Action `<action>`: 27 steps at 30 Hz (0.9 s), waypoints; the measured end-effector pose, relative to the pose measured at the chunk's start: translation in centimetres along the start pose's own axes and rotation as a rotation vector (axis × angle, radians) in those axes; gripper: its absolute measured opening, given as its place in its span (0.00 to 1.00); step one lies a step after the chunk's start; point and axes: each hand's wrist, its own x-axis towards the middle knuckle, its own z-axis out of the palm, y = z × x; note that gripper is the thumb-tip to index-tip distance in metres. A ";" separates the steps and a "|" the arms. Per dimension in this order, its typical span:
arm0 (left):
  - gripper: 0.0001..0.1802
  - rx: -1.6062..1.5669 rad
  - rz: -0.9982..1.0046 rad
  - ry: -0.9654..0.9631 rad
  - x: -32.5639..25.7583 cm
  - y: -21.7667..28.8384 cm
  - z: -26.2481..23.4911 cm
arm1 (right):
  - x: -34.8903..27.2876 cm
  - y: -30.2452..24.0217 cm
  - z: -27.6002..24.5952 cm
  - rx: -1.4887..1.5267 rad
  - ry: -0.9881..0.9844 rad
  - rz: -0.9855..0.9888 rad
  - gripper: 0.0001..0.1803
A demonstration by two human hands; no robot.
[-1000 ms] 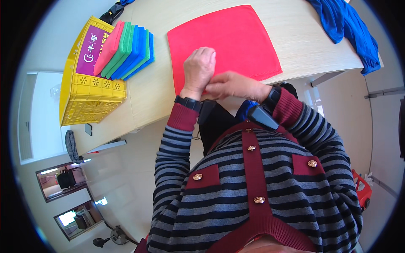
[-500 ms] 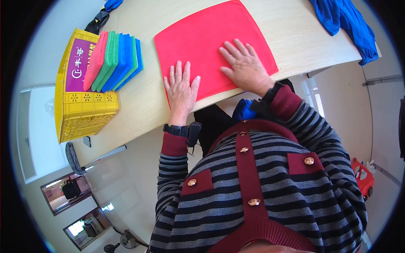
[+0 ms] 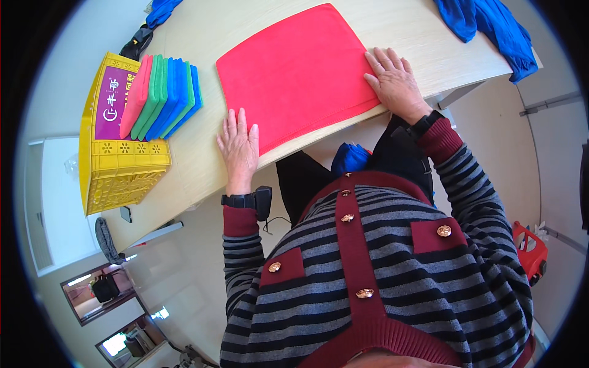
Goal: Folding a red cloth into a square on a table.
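A red cloth (image 3: 294, 73) lies spread flat on the pale wooden table (image 3: 190, 30), its near edge along the table's front edge and looking doubled there. My left hand (image 3: 239, 147) rests palm down over the cloth's near left corner, fingers stretched out and pointing away from me. At the near right corner, my right hand (image 3: 396, 83) lies flat with its fingers spread, partly on the cloth's right edge. Neither hand grips anything.
Left of the cloth, a yellow plastic crate (image 3: 126, 168) carries a row of folded red, green and blue cloths (image 3: 162, 98). Crumpled blue fabric (image 3: 491, 34) hangs over the far right table corner. A dark phone-like object (image 3: 126, 214) lies by the crate.
My right hand has slid right from the cloth's middle to its right edge. My left hand has shifted slightly left and nearer me, to the corner.
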 end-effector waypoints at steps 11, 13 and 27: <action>0.33 0.079 0.246 0.058 10.0 4.8 -0.4 | 9.0 -9.4 -1.4 0.232 -0.115 -0.237 0.36; 0.33 0.067 0.251 0.045 11.6 5.1 1.2 | 10.4 -11.8 0.3 0.244 -0.132 -0.246 0.37; 0.34 -0.056 -0.017 0.065 13.9 -3.5 3.3 | 14.0 -1.1 4.7 0.075 -0.030 -0.083 0.36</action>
